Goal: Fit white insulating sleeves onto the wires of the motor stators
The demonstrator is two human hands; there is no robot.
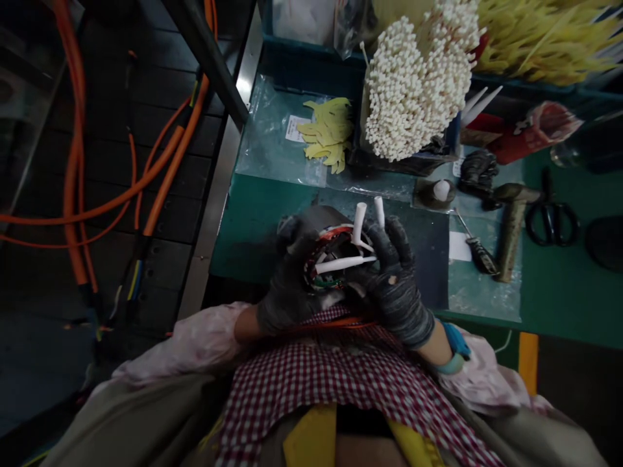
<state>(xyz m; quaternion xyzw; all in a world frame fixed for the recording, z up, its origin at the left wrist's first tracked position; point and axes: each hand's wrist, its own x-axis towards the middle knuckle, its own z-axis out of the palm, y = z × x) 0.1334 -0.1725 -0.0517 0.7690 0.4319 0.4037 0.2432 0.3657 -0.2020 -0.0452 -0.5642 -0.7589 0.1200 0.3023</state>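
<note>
Green desk (559,305), dimly lit, runs beyond the worker's lap, with orange cables (168,194) over the dark floor to the left. Gloved, the left grip (292,279) is curled around the near left side of a grey cylinder (318,219), which sits tipped at the desk's front edge, its wire-lined opening facing the worker. The right grip (396,279) is partly closed, fingers bent at the opening's right rim; whether it pinches a wire or only steadies the rim, I cannot tell. Three white sleeves (341,264) show at that opening, two standing up and one lying across it. The step in hand appears to be arranging these sleeves and their leads; the next move would call for a steady left hold and careful fingertip work on the right.

Farther out, to the right, I count one hammer (510,240), one screwdriver (483,256), one pair of scissors (549,206) and one white-capped bottle (440,191). Behind are one heap of yellow strips (331,133) on plastic and a boxed bundle of white-ended tubes (409,91), too many to count.
</note>
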